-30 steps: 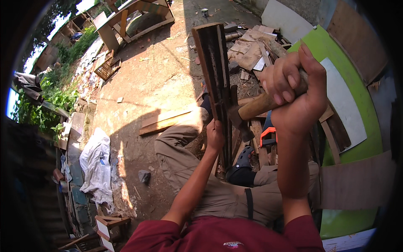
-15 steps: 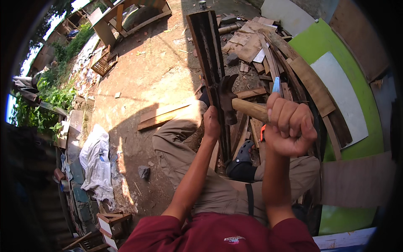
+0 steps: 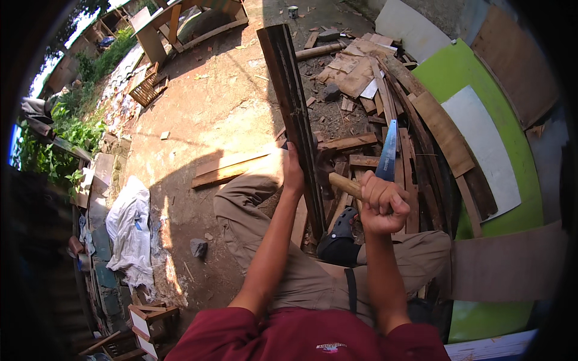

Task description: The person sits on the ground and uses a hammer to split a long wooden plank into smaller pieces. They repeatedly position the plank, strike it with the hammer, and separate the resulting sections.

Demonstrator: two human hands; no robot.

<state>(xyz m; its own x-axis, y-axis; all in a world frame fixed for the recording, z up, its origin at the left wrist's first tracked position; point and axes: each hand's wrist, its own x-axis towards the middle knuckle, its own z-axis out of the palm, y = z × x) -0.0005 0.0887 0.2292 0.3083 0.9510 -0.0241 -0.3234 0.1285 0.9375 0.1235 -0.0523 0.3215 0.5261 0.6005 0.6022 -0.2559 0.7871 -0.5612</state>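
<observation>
Left arm extended forward, its hand (image 3: 293,171) gripping the left edge of a dark wooden beam (image 3: 290,99), which slants ahead of the lap. Right forearm raised, the right hand (image 3: 384,204) fisted around the hammer (image 3: 345,185), its head beside the beam. Small pale lettering marks the maroon shirt (image 3: 265,340); a blue saw blade (image 3: 388,156) bears print.

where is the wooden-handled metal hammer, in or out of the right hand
In: the right hand is closed around the hammer's wooden handle.

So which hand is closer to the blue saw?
Right: the right hand appears just below the blue saw; the left hand is farther left, on the dark wooden beam.
</observation>
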